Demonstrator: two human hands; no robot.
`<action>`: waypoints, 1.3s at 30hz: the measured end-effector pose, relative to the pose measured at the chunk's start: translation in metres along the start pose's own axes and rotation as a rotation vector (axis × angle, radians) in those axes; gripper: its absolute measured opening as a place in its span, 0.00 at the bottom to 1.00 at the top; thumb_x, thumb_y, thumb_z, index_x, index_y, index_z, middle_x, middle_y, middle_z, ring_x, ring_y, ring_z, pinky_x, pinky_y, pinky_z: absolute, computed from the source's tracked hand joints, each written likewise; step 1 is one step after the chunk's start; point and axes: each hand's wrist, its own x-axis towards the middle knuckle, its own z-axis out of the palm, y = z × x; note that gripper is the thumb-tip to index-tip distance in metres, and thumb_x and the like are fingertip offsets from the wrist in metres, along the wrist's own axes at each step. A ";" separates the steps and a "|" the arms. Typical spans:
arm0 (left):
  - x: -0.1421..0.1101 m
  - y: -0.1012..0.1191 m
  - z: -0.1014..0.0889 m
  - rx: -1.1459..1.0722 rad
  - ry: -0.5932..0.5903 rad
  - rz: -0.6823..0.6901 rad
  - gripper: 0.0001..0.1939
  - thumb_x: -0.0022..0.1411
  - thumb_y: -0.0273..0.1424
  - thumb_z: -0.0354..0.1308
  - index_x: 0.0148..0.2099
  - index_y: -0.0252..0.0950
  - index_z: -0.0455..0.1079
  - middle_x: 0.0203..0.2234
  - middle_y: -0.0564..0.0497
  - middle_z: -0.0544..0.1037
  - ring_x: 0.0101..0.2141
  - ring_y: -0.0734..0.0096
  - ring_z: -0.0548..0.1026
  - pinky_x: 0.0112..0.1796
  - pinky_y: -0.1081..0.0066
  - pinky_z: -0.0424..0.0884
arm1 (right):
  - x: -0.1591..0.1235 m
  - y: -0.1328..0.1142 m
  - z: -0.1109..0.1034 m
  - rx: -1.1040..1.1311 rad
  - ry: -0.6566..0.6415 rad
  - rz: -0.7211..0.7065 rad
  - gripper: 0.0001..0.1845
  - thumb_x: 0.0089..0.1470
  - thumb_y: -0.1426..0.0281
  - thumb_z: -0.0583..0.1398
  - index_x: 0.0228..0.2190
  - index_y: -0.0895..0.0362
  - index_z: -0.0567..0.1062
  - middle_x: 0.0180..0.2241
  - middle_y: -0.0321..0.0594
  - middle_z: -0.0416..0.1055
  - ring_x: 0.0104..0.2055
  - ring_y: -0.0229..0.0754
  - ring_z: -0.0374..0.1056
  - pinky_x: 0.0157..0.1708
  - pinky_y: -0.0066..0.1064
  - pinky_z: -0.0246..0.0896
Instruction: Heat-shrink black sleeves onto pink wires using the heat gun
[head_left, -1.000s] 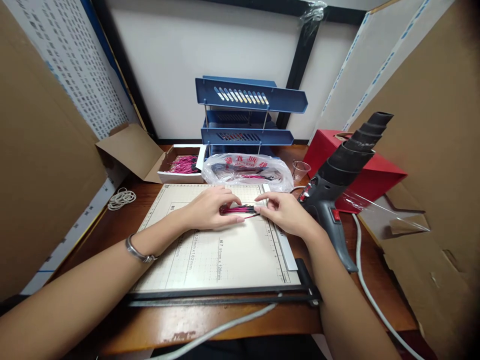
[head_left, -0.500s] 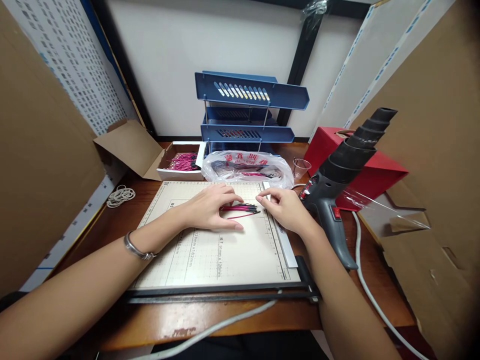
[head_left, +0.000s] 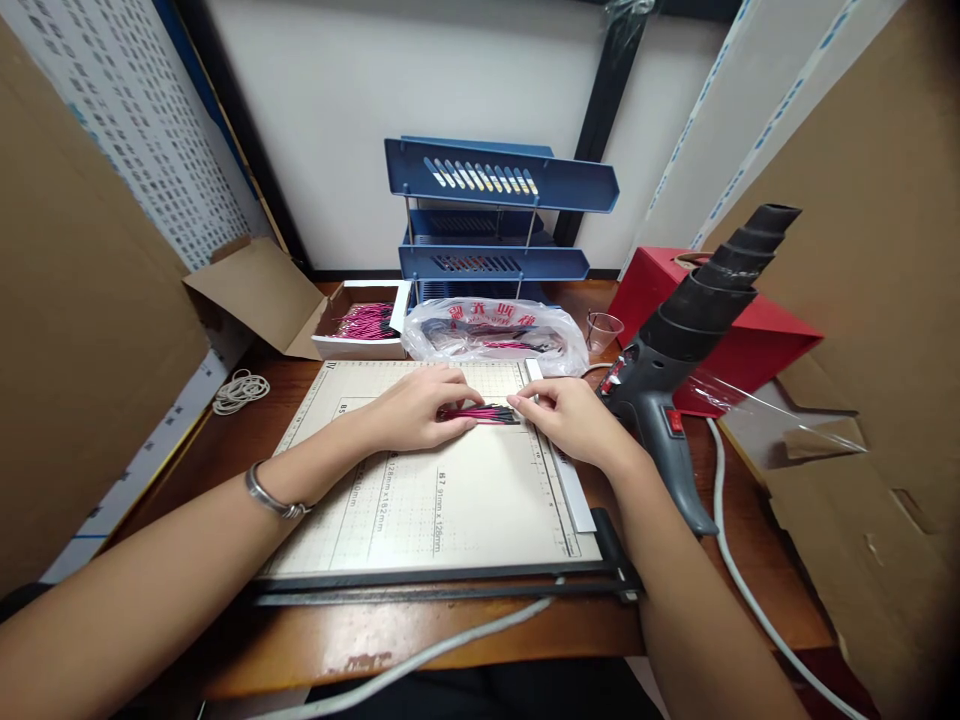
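A small bundle of pink wires with black ends (head_left: pixel 491 413) lies across the cream, grid-printed board of a paper trimmer (head_left: pixel 420 510). My left hand (head_left: pixel 420 408) has its thumb and fingers closed around the bundle's left part, which is partly hidden. By the black ends is my right hand (head_left: pixel 566 415), thumb and forefinger nearly together; whether they pinch any wire is too small to see. A white strip (head_left: pixel 574 490) runs along the trimmer's right side, under the right hand.
Behind the trimmer are an open box of pink wires (head_left: pixel 367 322), a plastic bag (head_left: pixel 495 335), a clear cup (head_left: pixel 602 330) and blue tray shelves (head_left: pixel 499 180). A heat gun (head_left: pixel 667 370) stands right, before a red box (head_left: pixel 757 335). Coiled cord (head_left: pixel 240 392) lies left; a cable (head_left: pixel 450 650) crosses the front.
My left thumb and fingers have closed in on the wires, and a stray pink wire now lies gathered with the others. My right fingertips have shifted slightly left, by the black ends.
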 end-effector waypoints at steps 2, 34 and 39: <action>0.000 0.001 -0.001 -0.004 0.000 -0.005 0.17 0.70 0.39 0.55 0.51 0.35 0.78 0.39 0.44 0.78 0.40 0.61 0.73 0.42 0.63 0.67 | -0.001 -0.001 -0.002 -0.012 -0.024 0.002 0.21 0.63 0.56 0.57 0.31 0.56 0.82 0.27 0.39 0.76 0.29 0.39 0.64 0.32 0.33 0.52; 0.000 0.000 0.005 -0.064 0.049 -0.038 0.14 0.69 0.39 0.57 0.47 0.36 0.77 0.37 0.46 0.78 0.38 0.62 0.72 0.42 0.63 0.66 | -0.004 -0.001 -0.003 -0.096 0.018 0.015 0.19 0.60 0.55 0.60 0.36 0.54 0.85 0.25 0.38 0.74 0.27 0.40 0.62 0.30 0.34 0.49; 0.000 -0.002 0.005 -0.073 0.048 -0.039 0.14 0.70 0.40 0.57 0.46 0.36 0.77 0.36 0.46 0.78 0.38 0.62 0.72 0.42 0.63 0.65 | -0.005 0.000 -0.006 -0.108 -0.014 0.011 0.15 0.58 0.59 0.61 0.37 0.53 0.86 0.27 0.40 0.76 0.28 0.40 0.63 0.30 0.34 0.50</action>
